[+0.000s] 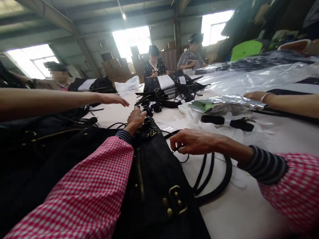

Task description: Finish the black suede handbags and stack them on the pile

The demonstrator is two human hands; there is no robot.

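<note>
— Where is the black bag (160,168), and how are you gripping?

— It lies in front of me on the pale table (239,220), stretching from the near side up to my left hand (136,119). My right hand (192,141), by the bag's right edge, is in a narrow pinch on a thin black cord (187,158). The left is curled at the far end, beside a brass buckle (152,134); what its fingers hold I cannot tell

— What could go wrong with the cord?

— It's so slim that a lazy pinch could let it slip. If it's tied to the bag, which I can't see, a hard tug could drag the whole thing askew. Its loop also hangs near the black handles (226,183) on the right, so it might snag

— Anyone in your way?

— A co-worker's hand (114,99) reaches in from the left, near mine; if both of us go for one spot, we could knock knuckles. Far right, another person's hand (254,96) is at the clear plastic (232,99); a shove there might push the strap bundle (227,122) towards my wrist
</note>
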